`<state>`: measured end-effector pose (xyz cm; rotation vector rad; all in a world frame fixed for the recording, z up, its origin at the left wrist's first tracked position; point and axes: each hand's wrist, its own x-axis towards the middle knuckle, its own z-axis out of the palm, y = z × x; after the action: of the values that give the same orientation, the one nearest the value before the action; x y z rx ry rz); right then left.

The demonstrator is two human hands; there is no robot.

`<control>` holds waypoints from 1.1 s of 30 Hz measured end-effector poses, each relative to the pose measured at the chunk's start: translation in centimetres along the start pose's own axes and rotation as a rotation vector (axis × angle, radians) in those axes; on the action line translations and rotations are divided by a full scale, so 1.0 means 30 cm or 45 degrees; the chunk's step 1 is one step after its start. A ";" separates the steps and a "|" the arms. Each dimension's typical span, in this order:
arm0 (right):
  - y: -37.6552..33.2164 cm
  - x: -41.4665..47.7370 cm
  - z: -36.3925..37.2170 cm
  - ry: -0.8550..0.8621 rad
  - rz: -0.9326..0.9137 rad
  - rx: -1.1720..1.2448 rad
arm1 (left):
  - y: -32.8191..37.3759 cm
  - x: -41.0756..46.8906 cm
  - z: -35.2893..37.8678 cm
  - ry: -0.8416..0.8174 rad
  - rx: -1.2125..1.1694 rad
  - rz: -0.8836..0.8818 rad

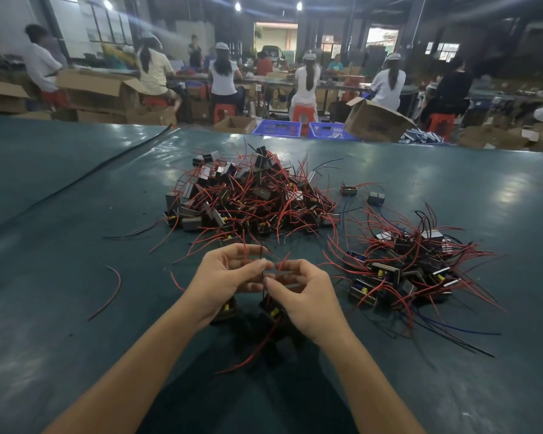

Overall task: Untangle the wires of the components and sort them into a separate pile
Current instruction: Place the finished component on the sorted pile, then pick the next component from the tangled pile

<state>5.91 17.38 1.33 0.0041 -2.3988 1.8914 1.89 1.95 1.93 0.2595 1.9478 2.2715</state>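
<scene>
Components, small dark blocks with grey metal faces and red and black leads, make up the largest mass I log: a tangled heap (248, 195) at mid-table on the glossy dark green table cover (76, 245). A smaller pile (405, 267) of the same blocks lies to the right, well apart from the heap. Its leads fan outward, a few of them blue.

The person's left hand (223, 277) and right hand (308, 299) meet just in front of the heap, fingertips almost touching.
- Left: thumb and forefinger pinch thin wires (246, 255), red and dark; other fingers curled behind.
- Right: thumb and forefinger pinch a dark wire (261, 270) just below the left's grip.

Motion blur here; I cannot tell which lead belongs to which block.

Two blocks with yellow parts sit under the hands, partly hidden: left block (228, 308), right block (273, 310). Hanging or resting, I cannot tell.

Two stray blocks (348, 190) lie between the piles, on the far side.

One loose red wire (107, 292) lies curved at left, alone.
</scene>
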 end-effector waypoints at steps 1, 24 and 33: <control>0.007 -0.001 0.010 0.032 0.006 0.025 | -0.001 0.001 -0.001 -0.039 0.006 0.001; 0.032 0.021 -0.014 0.313 -0.083 -0.029 | 0.112 0.030 -0.314 0.372 1.294 -0.353; 0.028 0.014 -0.008 0.347 -0.086 -0.035 | 0.131 0.005 -0.284 -0.048 0.430 -0.285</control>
<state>5.45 17.83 0.59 -0.1617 -2.2134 1.7058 -0.10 -6.82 4.55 0.1098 2.2092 1.7852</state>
